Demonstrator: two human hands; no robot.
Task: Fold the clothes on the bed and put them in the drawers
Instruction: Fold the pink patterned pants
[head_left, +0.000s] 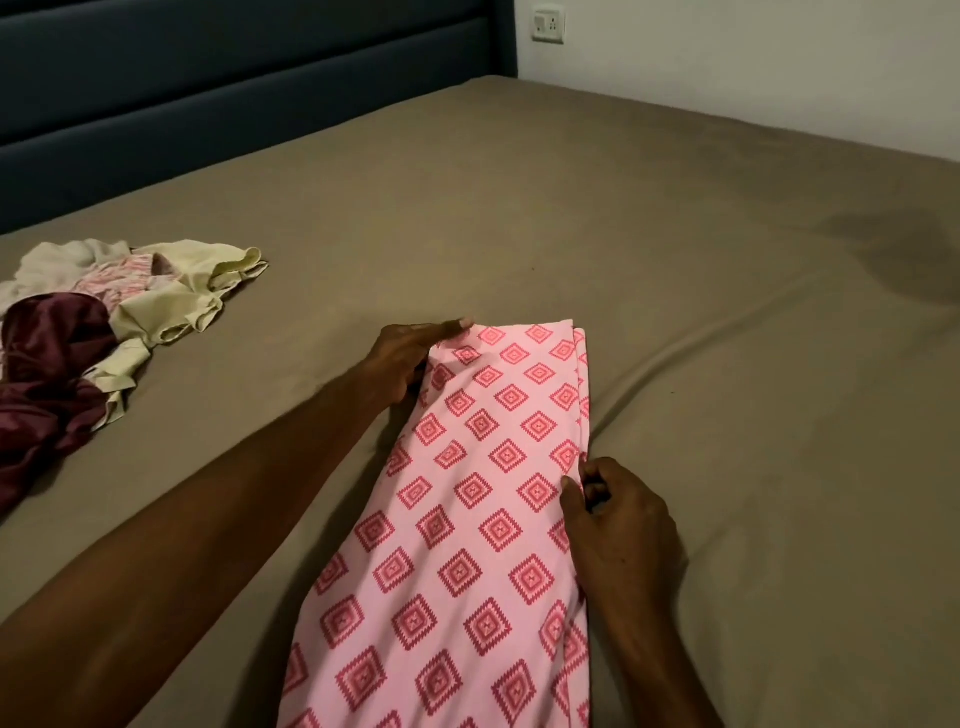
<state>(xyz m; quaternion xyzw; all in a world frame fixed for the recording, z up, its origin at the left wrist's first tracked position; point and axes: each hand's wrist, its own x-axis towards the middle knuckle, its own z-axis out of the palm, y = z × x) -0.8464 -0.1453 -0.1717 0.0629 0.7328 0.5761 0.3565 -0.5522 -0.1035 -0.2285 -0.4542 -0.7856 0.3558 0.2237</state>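
Observation:
A pink garment (478, 493) with a red diamond print lies folded into a long narrow strip on the bed (675, 312), running from the bottom edge of the view up to the middle. My left hand (410, 358) grips its far left corner, fingers laid along the top edge. My right hand (618, 525) pinches the layered right edge about halfway down. A heap of unfolded clothes (93, 332) sits at the left: a maroon satin piece, a pale yellow piece and a pink-and-white one.
The bed has a taupe sheet with shallow wrinkles around the garment. A dark padded headboard (234, 78) runs along the far left. A white wall with a socket (549, 26) stands behind the bed's far side. No drawers are in view.

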